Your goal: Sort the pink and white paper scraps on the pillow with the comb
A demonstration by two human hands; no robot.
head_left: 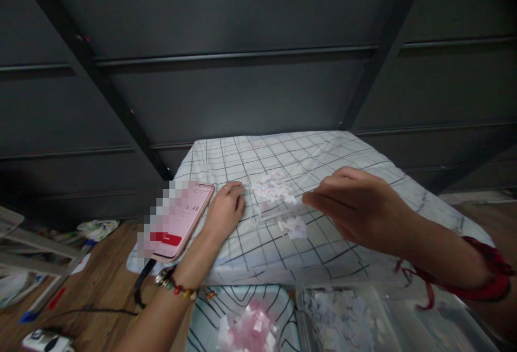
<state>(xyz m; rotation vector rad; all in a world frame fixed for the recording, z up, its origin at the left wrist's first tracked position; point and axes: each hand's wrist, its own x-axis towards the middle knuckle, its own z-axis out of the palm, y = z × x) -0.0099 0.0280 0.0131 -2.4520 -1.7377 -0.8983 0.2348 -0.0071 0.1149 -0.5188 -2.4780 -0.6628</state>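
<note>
Nearest, pink bits sit in a tray, beside a clear box of pale scraps. The red string on the right wrist dangles by the box and could drag scraps out if the arm swings. Farther on, the left hand lies loose on the cloth, seemingly empty, just beside a phone. The right hand hangs, fingers bunched, beside the white bits mid-cloth; it's blurry, so I can't tell if it grips one. A bump or breath could scatter them. Behind stands a dark wall.
</note>
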